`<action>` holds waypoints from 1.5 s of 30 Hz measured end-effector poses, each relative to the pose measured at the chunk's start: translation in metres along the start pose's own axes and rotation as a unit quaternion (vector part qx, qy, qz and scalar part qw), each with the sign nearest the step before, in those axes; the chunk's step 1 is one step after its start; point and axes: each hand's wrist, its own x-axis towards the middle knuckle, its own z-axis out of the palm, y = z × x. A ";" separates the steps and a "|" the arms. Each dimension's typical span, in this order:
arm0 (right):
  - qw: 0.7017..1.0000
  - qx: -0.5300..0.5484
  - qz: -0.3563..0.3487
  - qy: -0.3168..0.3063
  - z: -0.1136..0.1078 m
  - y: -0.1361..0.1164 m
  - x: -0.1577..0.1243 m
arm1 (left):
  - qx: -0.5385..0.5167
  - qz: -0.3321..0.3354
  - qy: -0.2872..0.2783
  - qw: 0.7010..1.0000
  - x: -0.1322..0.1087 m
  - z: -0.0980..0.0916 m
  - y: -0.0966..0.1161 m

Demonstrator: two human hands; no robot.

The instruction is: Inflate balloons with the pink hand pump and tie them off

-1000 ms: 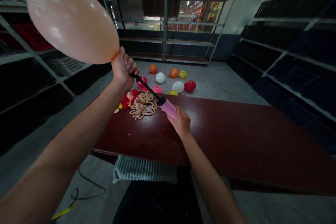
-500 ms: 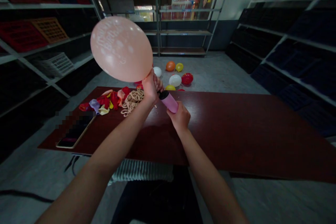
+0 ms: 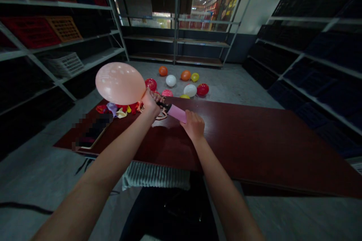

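A pale peach balloon [image 3: 120,83] with white print, inflated, points to the left above the table's far left part. My left hand [image 3: 151,102] is closed around its neck at the black end of a pink balloon pump [image 3: 177,113]. The pump's body lies almost level, tilted a little down to the right, and my right hand [image 3: 194,125] grips its near end. Behind and under my left hand are a partly hidden heap of beige cord [image 3: 161,116] and several limp balloons [image 3: 122,112] in red, yellow, cream and lilac.
A phone [image 3: 96,131] lies at the left of the dark red-brown table [image 3: 254,139]. Several inflated balloons [image 3: 190,90] rest on the floor beyond it. Shelves with crates [image 3: 63,28] stand left and right, and a metal rack [image 3: 175,41] at the back.
The balloon and my left hand have moved down and left. The pump has swung closer to level. My view has tilted up slightly, showing more of the floor balloons.
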 end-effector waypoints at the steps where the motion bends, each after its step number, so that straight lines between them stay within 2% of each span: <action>1: 1.000 -0.009 -0.009 -0.001 -0.001 -0.001 -0.001 | -0.009 0.001 0.009 1.000 0.002 -0.005 0.006; 6: 0.999 -0.029 -0.041 -0.020 -0.005 -0.003 -0.002 | -0.018 0.012 0.035 0.999 0.011 -0.023 0.039; 10: 0.998 -0.006 -0.046 -0.033 -0.007 -0.006 -0.002 | 0.005 0.022 0.036 0.999 0.017 -0.024 0.072; 13: 0.999 0.025 -0.032 -0.030 -0.006 -0.007 -0.001 | 0.019 0.033 0.003 0.999 0.010 -0.008 0.098; 16: 0.997 0.076 -0.013 -0.023 -0.004 -0.008 0.000 | 0.039 0.062 -0.048 0.996 -0.009 0.021 0.116; 18: 0.993 0.116 -0.001 -0.013 -0.002 -0.007 0.000 | 0.061 0.083 -0.088 0.991 -0.023 0.043 0.119; 21: 0.986 0.164 0.013 -0.002 0.001 -0.003 -0.001 | 0.099 0.104 -0.131 0.981 -0.034 0.073 0.108; 25: 0.981 0.179 0.071 0.008 0.004 0.006 -0.002 | 0.144 0.130 -0.135 0.972 -0.034 0.103 0.077; 28: 0.976 0.182 0.120 0.011 0.006 0.009 0.000 | 0.176 0.117 -0.153 0.965 -0.034 0.116 0.045; 30: 0.972 0.186 0.145 0.008 0.007 0.010 0.002 | 0.188 0.093 -0.160 0.965 -0.036 0.119 0.019; 34: 0.966 0.180 0.187 0.007 0.006 0.010 0.005 | 0.182 0.050 -0.164 0.968 -0.037 0.107 -0.034; 37: 0.966 0.165 0.197 0.002 0.002 0.011 0.006 | 0.166 0.014 -0.148 0.975 -0.032 0.089 -0.054; 40: 0.974 0.141 0.176 0.001 0.000 0.011 0.006 | 0.132 0.005 -0.121 0.984 -0.020 0.070 -0.051; 45: 0.995 0.068 0.075 0.010 0.002 0.005 0.003 | 0.070 -0.007 -0.046 0.996 0.001 0.030 -0.022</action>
